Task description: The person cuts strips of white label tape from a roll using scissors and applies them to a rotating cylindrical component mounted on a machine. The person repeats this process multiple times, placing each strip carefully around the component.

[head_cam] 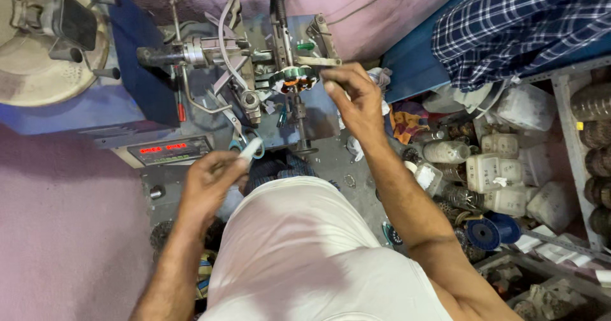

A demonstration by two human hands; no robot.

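A metal winding machine (235, 60) with rods, levers and a tube stands on a blue base in front of me. A small stator core with copper wire and green insulation (293, 79) sits mounted on its spindle. My right hand (353, 98) reaches up to it, fingertips touching the core's right side. Lower down, my left hand (210, 184) is closed around the white handle of a small tool (250, 150), probably scissors, near the machine's front edge.
A counter panel with red digits (168, 149) sits at the machine's lower left. A round cream fan (44, 34) is at top left. Plastic jars (496, 174), a blue wire spool (490, 232) and a checked cloth (515, 21) crowd the right side.
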